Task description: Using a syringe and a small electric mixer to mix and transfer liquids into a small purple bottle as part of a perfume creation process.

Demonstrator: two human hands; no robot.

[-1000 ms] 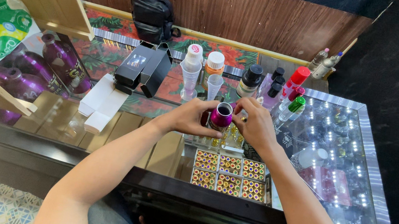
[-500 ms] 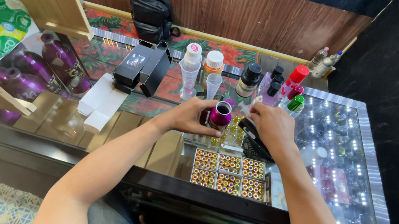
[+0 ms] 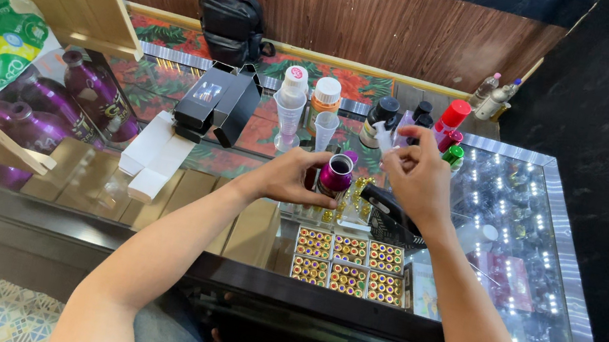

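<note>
Just now the left hand (image 3: 291, 179) closes around a small magenta bottle (image 3: 336, 174), standing upright on the glass counter (image 3: 544, 318) with its open mouth facing up. The fingers wrap its left side and the thumb seems to press the near side, so the hold is firm and the bottle's long axis is vertical. The right hand (image 3: 419, 178) hovers just to the right and slightly farther back, pinching a small white object (image 3: 384, 137) between thumb and fingertips; it is too small to tell whether it is a cap, a dropper or a nozzle. That white piece sits above and to the right of the bottle's mouth, near but not touching. A black object (image 3: 389, 208) lies under the right palm on the glass. Farther back stand a white-capped bottle (image 3: 293, 95), an orange bottle (image 3: 325, 100), a clear measuring cup (image 3: 326, 129) and a red-capped bottle (image 3: 452, 117). Trays of gold-capped vials (image 3: 348, 263) show near, below the glass.
</note>
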